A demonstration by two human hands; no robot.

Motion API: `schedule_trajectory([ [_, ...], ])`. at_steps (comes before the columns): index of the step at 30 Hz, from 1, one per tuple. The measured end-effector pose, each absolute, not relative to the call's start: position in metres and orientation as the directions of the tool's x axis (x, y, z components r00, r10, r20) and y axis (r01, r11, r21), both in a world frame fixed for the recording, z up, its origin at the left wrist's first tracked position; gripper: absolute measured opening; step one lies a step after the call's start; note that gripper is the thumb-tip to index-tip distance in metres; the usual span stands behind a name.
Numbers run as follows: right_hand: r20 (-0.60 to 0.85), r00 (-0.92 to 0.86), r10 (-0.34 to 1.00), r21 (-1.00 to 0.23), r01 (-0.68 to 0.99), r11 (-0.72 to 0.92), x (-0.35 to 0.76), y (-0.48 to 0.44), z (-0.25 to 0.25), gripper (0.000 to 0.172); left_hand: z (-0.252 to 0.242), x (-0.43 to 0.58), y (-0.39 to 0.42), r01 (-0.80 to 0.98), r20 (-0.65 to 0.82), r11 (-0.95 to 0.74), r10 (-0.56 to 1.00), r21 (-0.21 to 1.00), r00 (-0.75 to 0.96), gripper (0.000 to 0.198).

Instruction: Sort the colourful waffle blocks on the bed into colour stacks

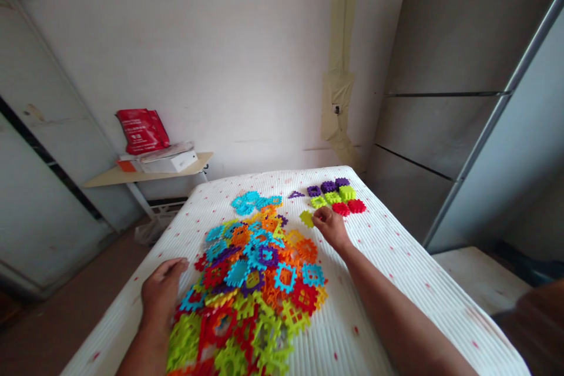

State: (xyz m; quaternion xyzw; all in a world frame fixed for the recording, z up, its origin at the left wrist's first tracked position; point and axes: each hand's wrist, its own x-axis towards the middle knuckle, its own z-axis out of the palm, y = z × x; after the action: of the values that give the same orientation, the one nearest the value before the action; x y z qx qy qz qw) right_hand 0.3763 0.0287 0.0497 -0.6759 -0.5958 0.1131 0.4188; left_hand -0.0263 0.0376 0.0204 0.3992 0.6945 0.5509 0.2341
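My right hand (pixel 325 222) is closed in a pinch on a lime green square piece (pixel 306 218), held over the bed-like surface right of the pile. My left hand (pixel 165 281) rests beside the pile's left edge, its fingers curled together; whether they hold anything is hidden. Between my arms spreads a big mixed pile of notched plastic pieces (pixel 259 270) in blue, red, orange, green, yellow and purple. Beyond my right hand stand short stacks: purple (pixel 328 187), green (pixel 347 192) and red (pixel 356 206). A purple triangle (pixel 296 194) lies left of them.
Light blue pieces (pixel 247 202) form a group at the pile's far end. The white ribbed cover (pixel 211 188) ends near the wall. At the left, a small table (pixel 106 177) bears a red bag (pixel 141 131) and a white box (pixel 171 161). A refrigerator (pixel 423 117) stands at the right.
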Motion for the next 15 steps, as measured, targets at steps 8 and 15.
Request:
schedule_trajectory([
  [8,0.218,-0.045,0.975,-0.2,0.976,0.09,0.375,0.013,0.056,0.014,0.026,-0.023,0.034,0.278,0.118,0.058,0.81,0.959,-0.574,0.035],
  [15,0.154,-0.015,0.988,-0.316,0.947,0.063,0.392,0.014,0.059,0.017,0.028,-0.022,0.032,0.284,0.1,0.08,0.817,0.955,-0.567,0.036],
])
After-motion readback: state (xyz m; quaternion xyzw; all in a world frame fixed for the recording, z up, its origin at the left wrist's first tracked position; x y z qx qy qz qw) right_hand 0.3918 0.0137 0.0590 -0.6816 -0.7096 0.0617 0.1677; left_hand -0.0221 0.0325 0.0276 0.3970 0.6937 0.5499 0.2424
